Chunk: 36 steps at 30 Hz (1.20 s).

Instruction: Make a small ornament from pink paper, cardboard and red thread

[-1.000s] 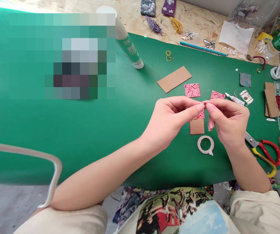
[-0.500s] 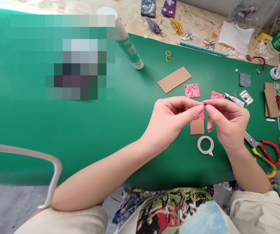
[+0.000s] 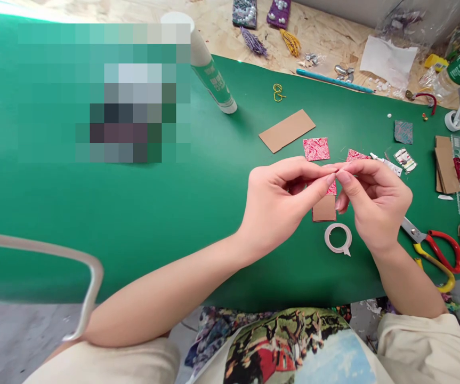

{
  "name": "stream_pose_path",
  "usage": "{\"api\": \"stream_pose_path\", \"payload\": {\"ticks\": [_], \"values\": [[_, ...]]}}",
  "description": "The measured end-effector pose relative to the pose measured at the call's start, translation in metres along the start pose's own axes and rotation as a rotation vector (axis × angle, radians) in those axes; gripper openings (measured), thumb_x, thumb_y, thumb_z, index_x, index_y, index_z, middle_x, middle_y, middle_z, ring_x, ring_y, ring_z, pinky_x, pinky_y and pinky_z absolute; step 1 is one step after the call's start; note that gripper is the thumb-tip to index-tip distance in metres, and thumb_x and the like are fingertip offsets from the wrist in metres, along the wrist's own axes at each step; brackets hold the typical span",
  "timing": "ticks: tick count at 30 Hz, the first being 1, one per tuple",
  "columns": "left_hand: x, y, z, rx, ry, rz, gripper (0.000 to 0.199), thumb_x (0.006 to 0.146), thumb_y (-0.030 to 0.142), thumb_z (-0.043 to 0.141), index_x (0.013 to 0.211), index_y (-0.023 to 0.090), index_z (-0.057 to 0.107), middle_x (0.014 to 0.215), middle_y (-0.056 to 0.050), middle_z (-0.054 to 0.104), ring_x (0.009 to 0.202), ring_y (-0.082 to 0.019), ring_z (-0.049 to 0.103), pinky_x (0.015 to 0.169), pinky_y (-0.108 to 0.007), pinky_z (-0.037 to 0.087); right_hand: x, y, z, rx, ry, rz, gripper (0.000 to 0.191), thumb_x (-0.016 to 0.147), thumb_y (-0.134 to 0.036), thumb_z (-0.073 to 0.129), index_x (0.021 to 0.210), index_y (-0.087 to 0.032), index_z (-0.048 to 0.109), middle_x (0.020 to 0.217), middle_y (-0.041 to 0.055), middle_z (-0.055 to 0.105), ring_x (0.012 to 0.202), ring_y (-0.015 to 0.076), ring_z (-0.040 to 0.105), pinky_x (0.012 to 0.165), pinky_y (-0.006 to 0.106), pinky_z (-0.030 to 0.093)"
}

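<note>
We hold the left hand (image 3: 272,208) and right hand (image 3: 377,208) tip to tip, both pinches narrow; we cannot tell what, if anything, sits between them. Just below the grip, a partly hidden red patterned square (image 3: 332,188) adjoins a cardboard square (image 3: 324,209), their shared line running towards our body.

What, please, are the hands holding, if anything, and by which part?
I cannot tell: the left hand and right hand meet at pinched fingertips, hiding anything between.
</note>
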<state>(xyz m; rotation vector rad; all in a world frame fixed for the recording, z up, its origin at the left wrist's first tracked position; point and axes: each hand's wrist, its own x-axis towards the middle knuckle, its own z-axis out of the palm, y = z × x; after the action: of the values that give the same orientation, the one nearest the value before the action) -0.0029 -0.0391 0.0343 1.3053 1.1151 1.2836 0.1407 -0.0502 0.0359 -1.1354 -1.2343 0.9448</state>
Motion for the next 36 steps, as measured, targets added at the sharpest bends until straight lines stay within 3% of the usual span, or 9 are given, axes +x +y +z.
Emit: {"api": "stream_pose_path", "payload": {"ticks": [6, 9, 12, 18, 23, 28, 36], "values": [[-0.001, -0.004, 0.002, 0.082, 0.002, 0.178, 0.009, 0.081, 0.015, 0.075, 0.073, 0.019, 0.076, 0.068, 0.001, 0.072, 0.056, -0.008, 0.056, 0.051, -0.023, 0.042, 0.000, 0.006, -0.002, -0.117, -0.073, -0.119, 0.009, 0.096, -0.025, 0.065, 0.088, -0.022, 0.065, 0.086, -0.0020, 0.076, 0.049, 0.0052, 0.057, 0.047, 0.021, 0.052], [-0.001, -0.002, 0.002, 0.062, -0.037, 0.173, 0.007, 0.080, 0.015, 0.074, 0.075, 0.020, 0.076, 0.069, 0.001, 0.072, 0.060, -0.010, 0.058, 0.058, -0.025, 0.046, 0.001, 0.009, -0.004, -0.166, -0.127, -0.211, 0.010, 0.100, -0.024, 0.059, 0.091, -0.022, 0.062, 0.094, -0.0003, 0.075, 0.057, 0.0068, 0.060, 0.055, 0.024, 0.055], [0.002, 0.003, 0.000, 0.020, -0.097, 0.085, 0.005, 0.080, 0.019, 0.076, 0.076, 0.021, 0.078, 0.075, -0.001, 0.073, 0.070, -0.014, 0.062, 0.072, -0.029, 0.051, 0.002, 0.008, -0.007, -0.248, -0.157, -0.230, 0.012, 0.101, -0.028, 0.056, 0.091, -0.024, 0.061, 0.098, 0.0015, 0.074, 0.065, 0.0101, 0.062, 0.066, 0.030, 0.057], [0.013, 0.003, -0.006, -0.044, -0.174, -0.066, 0.007, 0.077, 0.026, 0.083, 0.071, 0.021, 0.080, 0.077, -0.002, 0.071, 0.074, -0.016, 0.062, 0.078, -0.031, 0.051, 0.007, 0.001, -0.013, -0.219, -0.243, -0.114, 0.018, 0.101, -0.034, 0.056, 0.087, -0.024, 0.059, 0.106, 0.0032, 0.071, 0.060, 0.0096, 0.059, 0.060, 0.030, 0.057], [0.012, 0.002, -0.006, -0.054, -0.182, -0.090, 0.010, 0.081, 0.027, 0.079, 0.072, 0.022, 0.080, 0.076, -0.002, 0.071, 0.073, -0.016, 0.061, 0.077, -0.032, 0.052, 0.010, 0.001, -0.012, -0.071, -0.258, 0.032, 0.022, 0.098, -0.040, 0.062, 0.085, -0.023, 0.058, 0.105, 0.0026, 0.070, 0.056, 0.0068, 0.058, 0.048, 0.024, 0.051], [0.008, 0.003, -0.004, -0.076, -0.172, -0.119, 0.016, 0.084, 0.031, 0.076, 0.071, 0.021, 0.079, 0.076, -0.003, 0.069, 0.077, -0.017, 0.062, 0.081, -0.032, 0.052, 0.011, 0.004, -0.013, 0.039, -0.288, 0.076, 0.021, 0.096, -0.037, 0.065, 0.085, -0.021, 0.058, 0.102, 0.0016, 0.071, 0.053, 0.0042, 0.056, 0.051, 0.022, 0.052], [0.005, 0.006, 0.000, -0.114, -0.141, -0.126, 0.029, 0.078, 0.044, 0.083, 0.063, 0.021, 0.075, 0.068, -0.002, 0.068, 0.078, -0.018, 0.063, 0.085, -0.033, 0.052, 0.014, 0.007, -0.011, 0.161, -0.329, 0.207, 0.029, 0.092, -0.044, 0.070, 0.084, -0.020, 0.057, 0.101, 0.0026, 0.072, 0.051, 0.0033, 0.055, 0.044, 0.019, 0.044]]}}
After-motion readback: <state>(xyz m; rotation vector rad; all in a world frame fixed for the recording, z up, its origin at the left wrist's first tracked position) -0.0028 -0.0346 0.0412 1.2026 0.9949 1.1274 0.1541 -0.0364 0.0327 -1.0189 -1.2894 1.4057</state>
